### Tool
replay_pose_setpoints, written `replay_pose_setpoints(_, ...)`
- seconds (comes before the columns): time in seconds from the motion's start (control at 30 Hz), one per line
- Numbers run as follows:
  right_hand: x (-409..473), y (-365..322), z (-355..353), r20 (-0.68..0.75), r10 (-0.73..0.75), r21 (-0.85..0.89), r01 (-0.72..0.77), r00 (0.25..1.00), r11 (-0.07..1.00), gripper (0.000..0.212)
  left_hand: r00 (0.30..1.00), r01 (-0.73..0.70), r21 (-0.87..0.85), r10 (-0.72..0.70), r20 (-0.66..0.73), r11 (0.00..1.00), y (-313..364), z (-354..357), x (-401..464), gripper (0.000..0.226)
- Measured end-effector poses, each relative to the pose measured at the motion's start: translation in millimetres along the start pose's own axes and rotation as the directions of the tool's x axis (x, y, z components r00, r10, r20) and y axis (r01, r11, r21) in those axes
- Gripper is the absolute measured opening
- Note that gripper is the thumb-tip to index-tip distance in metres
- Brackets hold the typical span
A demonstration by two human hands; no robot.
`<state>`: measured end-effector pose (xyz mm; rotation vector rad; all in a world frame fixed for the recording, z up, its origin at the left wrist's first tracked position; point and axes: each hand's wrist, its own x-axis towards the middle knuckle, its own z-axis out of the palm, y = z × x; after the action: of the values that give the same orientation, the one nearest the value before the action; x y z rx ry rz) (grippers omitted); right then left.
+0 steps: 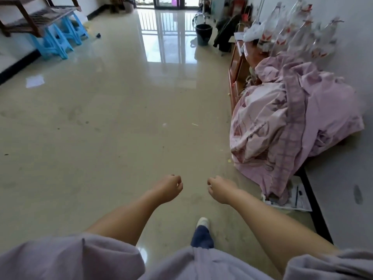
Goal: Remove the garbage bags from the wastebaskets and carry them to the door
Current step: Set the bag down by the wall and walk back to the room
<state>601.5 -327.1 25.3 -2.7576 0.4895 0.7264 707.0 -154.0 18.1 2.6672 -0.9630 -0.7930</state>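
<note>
Down at the near end of the tiled floor (113,110), the person stands with both arms stretched forward over the bare middle of it. Her left hand (168,187) and right hand (219,188) hang side by side, fingers loosely curled, holding nothing; I'd judge she is walking, arms out for balance, toward the next pickup. One foot in a pale shoe (202,221) is planted ahead of her.

Far up the floor, near its right edge and just before the glass door (167,2), stands the dark wastebasket (203,34); whether a bag lines it is too far off to tell. A second bin (128,6) sits by the door's left side, so placed, I suppose, to be out of the way.

Along the right wall a pink quilt (292,122) is heaped over a low wooden cabinet (235,77), with clear bottles (292,35) behind. Their labels show red marks, unreadable. Papers (296,196) under the quilt carry print too small to read. Blue stools (58,39) line the left wall.
</note>
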Motion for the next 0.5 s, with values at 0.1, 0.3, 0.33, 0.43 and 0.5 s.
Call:
replay_pose_setpoints(0.1,64,20,-47,0.014,-0.016,-0.002,0.016,1.0,1.0,0.032,1.0,0.021,-0.002,-0.021,-0.012,1.0,2,-39,67,0.029)
replay_pose_setpoints(0.3,179,44,-123,0.05,-0.044,-0.019,0.045,0.998,0.999,0.032,0.999,0.043,0.01,-0.043,-0.018,0.999,2,-106,179,0.03)
replay_pose_setpoints(0.33,206,48,-135,0.05,-0.047,-0.026,0.048,0.998,0.999,0.031,0.999,0.047,0.006,-0.047,-0.007,0.999,-2,-115,204,0.03)
replay_pose_setpoints(0.43,263,54,-164,0.067,-0.055,-0.006,0.056,0.996,0.998,0.032,0.998,0.039,-0.003,-0.039,0.04,0.999,-10,-139,259,0.032)
replay_pose_setpoints(0.5,324,60,-188,0.051,-0.048,0.018,0.047,0.998,0.999,0.032,0.998,0.037,-0.011,-0.036,0.05,0.999,-23,-163,320,0.033)
